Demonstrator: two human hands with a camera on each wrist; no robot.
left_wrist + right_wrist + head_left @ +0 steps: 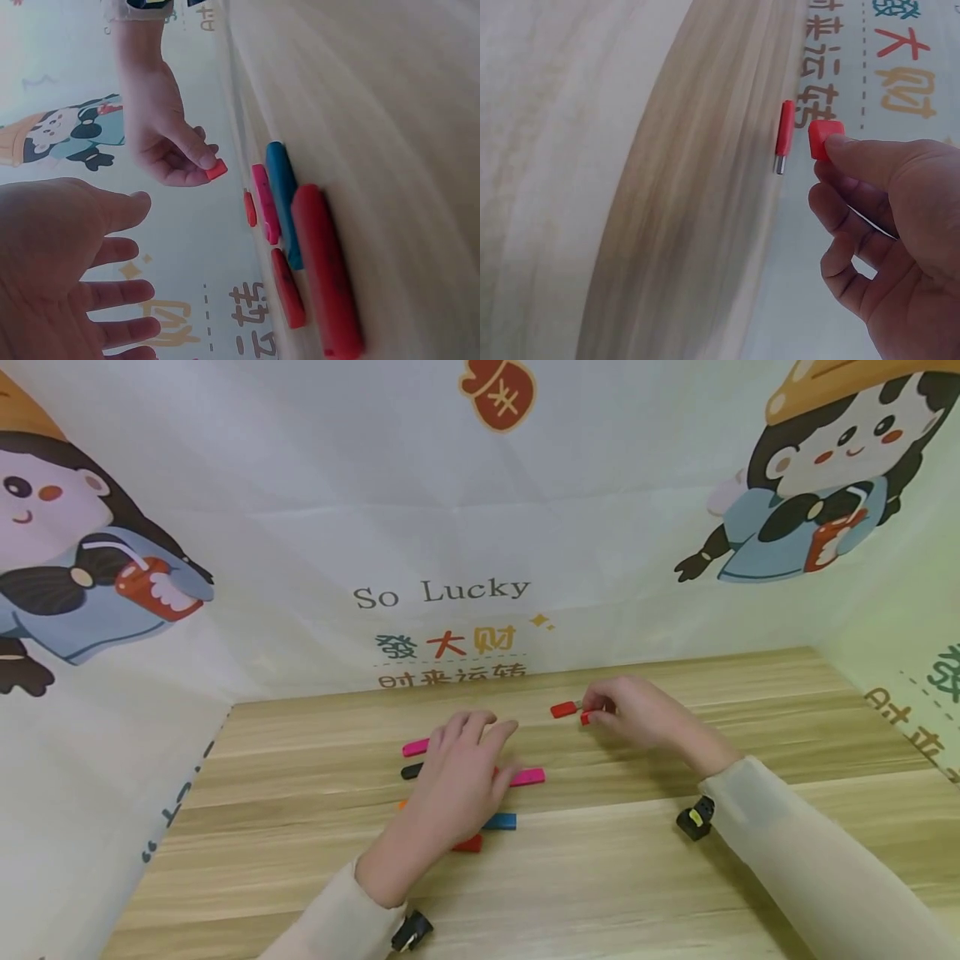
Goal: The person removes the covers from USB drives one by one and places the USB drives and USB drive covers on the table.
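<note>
My right hand (637, 710) pinches a small red cap (823, 138) between thumb and forefinger, raised over the back of the table. Just left of it lies a red USB flash drive (562, 710), its metal plug (781, 165) bare and turned toward that hand. My left hand (461, 777) hovers palm down with its fingers spread, holding nothing. Beneath it are several coloured sticks, partly covered by the hand: a pink one (528, 777), a blue one (502, 821), a red one (468, 843) and a black one (412, 771).
The wood-grained table (600, 877) meets a printed white cloth (600, 543) at the back and sides. Another pink stick (415, 747) pokes out at the left hand's far left. Black wrist devices (696, 818) sit at both cuffs.
</note>
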